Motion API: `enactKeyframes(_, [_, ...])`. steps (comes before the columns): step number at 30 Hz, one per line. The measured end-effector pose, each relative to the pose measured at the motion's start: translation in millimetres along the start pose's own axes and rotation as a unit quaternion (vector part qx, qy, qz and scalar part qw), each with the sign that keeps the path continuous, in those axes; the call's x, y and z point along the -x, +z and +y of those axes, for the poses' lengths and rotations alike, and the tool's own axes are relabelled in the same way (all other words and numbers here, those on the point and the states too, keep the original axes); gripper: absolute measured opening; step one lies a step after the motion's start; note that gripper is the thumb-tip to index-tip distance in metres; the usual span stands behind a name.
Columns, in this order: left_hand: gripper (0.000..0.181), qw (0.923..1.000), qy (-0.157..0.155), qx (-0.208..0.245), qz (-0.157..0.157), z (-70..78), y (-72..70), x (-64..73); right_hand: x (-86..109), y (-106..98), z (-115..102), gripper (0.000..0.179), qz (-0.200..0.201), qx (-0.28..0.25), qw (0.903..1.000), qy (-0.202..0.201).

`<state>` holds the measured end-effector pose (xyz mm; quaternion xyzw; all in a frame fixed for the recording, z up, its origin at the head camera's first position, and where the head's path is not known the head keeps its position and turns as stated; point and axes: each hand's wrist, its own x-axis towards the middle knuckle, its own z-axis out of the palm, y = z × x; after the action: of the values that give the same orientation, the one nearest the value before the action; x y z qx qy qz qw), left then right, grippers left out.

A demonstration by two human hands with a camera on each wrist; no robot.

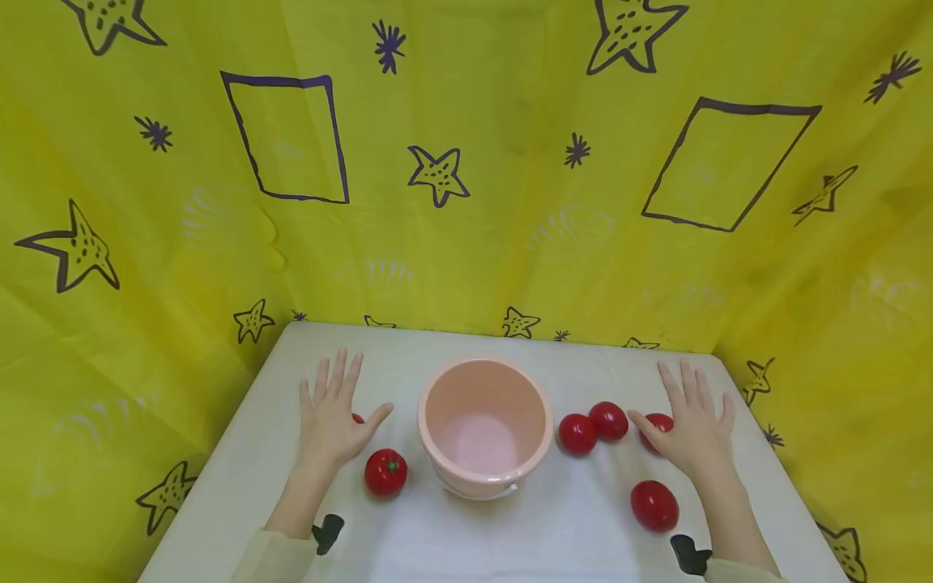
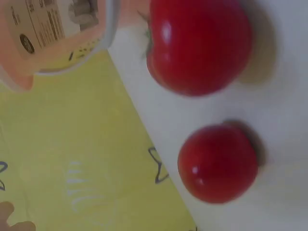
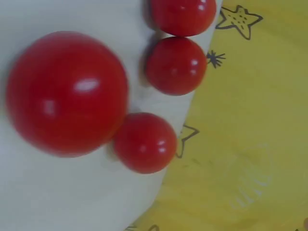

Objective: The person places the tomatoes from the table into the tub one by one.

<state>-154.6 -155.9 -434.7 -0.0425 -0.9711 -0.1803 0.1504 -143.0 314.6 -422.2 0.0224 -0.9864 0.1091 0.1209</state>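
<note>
Cloth [image 1: 146,324] with drawn stars hangs on the left and also behind the white table [image 1: 554,534]. Next comes the left hand [image 1: 330,425], spread wide and holding nothing; whether it touches the table, I cannot tell. It partly hides a small red tomato [image 1: 358,419], and just beside, on the near side, lies a tomato with green stem [image 1: 382,476]. In the middle the pink bucket [image 1: 484,385] stands upright, mouth up, its white handle [image 1: 477,495] lowered in front, probably placed so that both hands reach it equally. To its right is a touching pair of tomatoes [image 1: 578,436], then a nearer tomato [image 1: 654,506] and a half-covered tomato [image 1: 659,423]. The right hand [image 1: 696,431], likewise spread, holds nothing. The tomatoes seem divided on two sides so that each hand has some close.
</note>
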Motion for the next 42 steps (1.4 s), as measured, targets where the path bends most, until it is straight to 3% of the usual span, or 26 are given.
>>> enactKeyframes(2, [0.083, 0.9961, -0.013, 0.087, 0.009, 5.7, 1.6, 0.9, 6.0, 0.3, 1.8, 0.091, 0.035, -0.003, 0.9994, -0.005])
enactKeyframes(4, [0.078, 0.9807, -0.03, 0.193, 0.01, 12.5, 3.6, 2.4, 13.6, 1.8, 4.7, 0.09, 0.062, -0.009, 0.9979, -0.013])
enactKeyframes(6, [0.073, 0.9547, -0.052, 0.293, -0.002, 19.7, 5.3, 4.0, 22.2, 5.5, 9.0, 0.087, 0.083, -0.019, 0.9961, -0.022])
enactKeyframes(10, [0.065, 0.8894, -0.105, 0.441, -0.057, 32.4, 8.4, 5.9, 42.8, 19.2, 18.9, 0.087, 0.078, -0.026, 0.9965, -0.019])
enactKeyframes(13, [0.064, 0.8462, -0.143, 0.502, -0.107, 38.7, 12.0, 7.3, 61.3, 31.6, 26.8, 0.09, 0.046, -0.013, 0.9989, -0.001])
enactKeyframes(15, [0.064, 0.8236, -0.166, 0.525, -0.137, 41.4, 14.6, 8.4, 73.1, 40.0, 31.4, 0.092, 0.021, -0.001, 0.9997, 0.012])
enactKeyframes(16, [0.064, 0.8163, -0.173, 0.531, -0.148, 42.2, 16.0, 8.9, 78.7, 44.1, 33.7, 0.093, 0.009, 0.005, 0.9998, 0.016])
enactKeyframes(22, [0.066, 0.7914, -0.198, 0.548, -0.187, 43.4, 23.5, 11.3, 98.2, 63.5, 43.3, 0.094, -0.067, 0.023, 0.9971, 0.03])
enactKeyframes(27, [0.069, 0.7685, -0.197, 0.568, -0.217, 43.3, 28.1, 13.4, 99.5, 70.9, 44.4, 0.105, -0.156, 0.022, 0.9851, 0.069])
enactKeyframes(31, [0.071, 0.767, -0.201, 0.567, -0.225, 45.1, 28.3, 14.4, 99.4, 72.7, 44.1, 0.108, -0.177, 0.023, 0.9809, 0.077])
enactKeyframes(42, [0.073, 0.7598, -0.212, 0.57, -0.23, 47.5, 28.4, 14.0, 98.8, 79.8, 50.5, 0.104, -0.151, 0.038, 0.9864, 0.054])
